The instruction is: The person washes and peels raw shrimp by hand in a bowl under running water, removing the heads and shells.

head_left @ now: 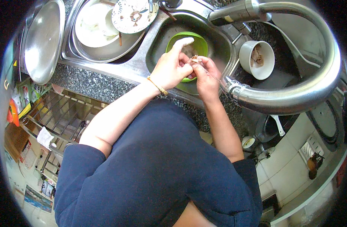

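Both of my hands meet above the right sink basin [159, 42]. A small brownish, wet-looking food piece [195, 60] is pinched between them; its kind is unclear. My left hand [173, 66], with a gold-coloured bracelet at the wrist, grips it with bent fingers while one finger points up. My right hand [206, 76] holds it from the other side with thumb and fingers. Under the hands a green bowl [201, 39] stands in the basin, its contents partly hidden. To the right, a white bowl [262, 72] holds brownish pieces [257, 58].
A curved steel faucet [289, 99] arches close beside my right hand. The left basin holds white dishes [88, 31], a patterned plate [131, 17] and a metal pan [105, 55]. A large metal lid [44, 42] leans at the far left. A granite counter edge [91, 82] runs before me.
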{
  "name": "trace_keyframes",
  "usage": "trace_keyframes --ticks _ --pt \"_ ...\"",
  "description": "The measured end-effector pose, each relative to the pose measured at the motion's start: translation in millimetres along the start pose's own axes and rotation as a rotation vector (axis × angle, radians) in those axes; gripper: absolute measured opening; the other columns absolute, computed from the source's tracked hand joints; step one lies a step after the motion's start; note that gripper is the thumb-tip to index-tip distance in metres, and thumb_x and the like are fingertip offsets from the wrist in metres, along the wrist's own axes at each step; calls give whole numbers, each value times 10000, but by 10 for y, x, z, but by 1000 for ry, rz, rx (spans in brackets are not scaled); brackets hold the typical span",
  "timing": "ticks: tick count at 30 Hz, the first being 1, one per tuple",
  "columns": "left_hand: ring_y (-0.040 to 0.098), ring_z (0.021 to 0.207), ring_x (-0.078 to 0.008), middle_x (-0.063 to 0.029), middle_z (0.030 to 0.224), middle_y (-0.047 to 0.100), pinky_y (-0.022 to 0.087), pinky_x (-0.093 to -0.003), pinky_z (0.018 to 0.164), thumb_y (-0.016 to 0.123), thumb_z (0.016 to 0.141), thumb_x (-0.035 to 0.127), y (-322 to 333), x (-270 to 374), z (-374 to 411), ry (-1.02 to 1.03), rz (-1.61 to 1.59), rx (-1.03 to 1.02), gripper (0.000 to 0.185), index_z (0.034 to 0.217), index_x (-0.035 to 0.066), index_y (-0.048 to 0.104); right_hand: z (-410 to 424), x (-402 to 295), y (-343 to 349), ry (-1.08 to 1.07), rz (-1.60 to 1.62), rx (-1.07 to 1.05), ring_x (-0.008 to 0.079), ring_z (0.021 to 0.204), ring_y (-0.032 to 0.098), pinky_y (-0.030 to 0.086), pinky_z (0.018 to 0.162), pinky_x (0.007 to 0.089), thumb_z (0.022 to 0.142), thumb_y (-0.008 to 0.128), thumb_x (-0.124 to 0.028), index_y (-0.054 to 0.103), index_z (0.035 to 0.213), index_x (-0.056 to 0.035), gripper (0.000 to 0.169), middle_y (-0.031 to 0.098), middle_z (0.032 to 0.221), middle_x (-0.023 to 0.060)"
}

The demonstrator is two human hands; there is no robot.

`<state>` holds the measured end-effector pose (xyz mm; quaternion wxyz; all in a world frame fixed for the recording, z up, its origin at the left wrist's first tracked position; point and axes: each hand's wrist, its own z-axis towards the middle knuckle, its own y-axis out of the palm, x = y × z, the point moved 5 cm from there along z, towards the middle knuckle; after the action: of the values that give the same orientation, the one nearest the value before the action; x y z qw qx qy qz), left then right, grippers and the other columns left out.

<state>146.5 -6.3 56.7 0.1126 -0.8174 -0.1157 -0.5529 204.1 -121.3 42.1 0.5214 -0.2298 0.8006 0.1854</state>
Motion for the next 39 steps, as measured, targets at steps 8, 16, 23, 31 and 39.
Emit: trace_keyframes --ticks 8,16,23,31,39 --pt "502 652 -67 -35 747 554 425 -209 613 545 771 -5 36 -150 -19 -70 -219 -87 623 1328 94 286 -51 211 -44 192 328 25 80 571 522 454 504 202 847 524 -55 545 994 18 166 611 834 62" --pt "561 718 -107 -63 781 576 474 -250 682 583 777 -14 8 -170 1 -104 -386 -42 652 1340 80 267 -1 230 -27 232 492 -55 102 701 552 496 614 242 888 484 -69 501 1111 -5 233 588 946 71" --pt "618 856 -162 -105 924 632 489 -292 773 598 788 0 -50 29 -121 68 78 22 683 1371 127 265 12 7 1 176 140 -224 123 887 557 495 709 254 877 548 -114 430 1267 -53 412 555 1059 54" --pt "642 844 -245 -137 899 641 495 -324 757 549 797 -25 -37 274 -237 275 399 63 605 1344 122 336 -55 -233 11 -98 -40 -242 68 791 542 446 676 205 823 611 -39 539 1055 -37 243 607 922 26" --pt "627 775 -272 -140 853 623 501 -349 704 553 760 -30 -25 282 -238 355 386 128 564 1288 127 429 -112 -165 50 -162 78 -57 54 668 480 384 581 190 822 579 8 559 987 -30 171 589 839 14"
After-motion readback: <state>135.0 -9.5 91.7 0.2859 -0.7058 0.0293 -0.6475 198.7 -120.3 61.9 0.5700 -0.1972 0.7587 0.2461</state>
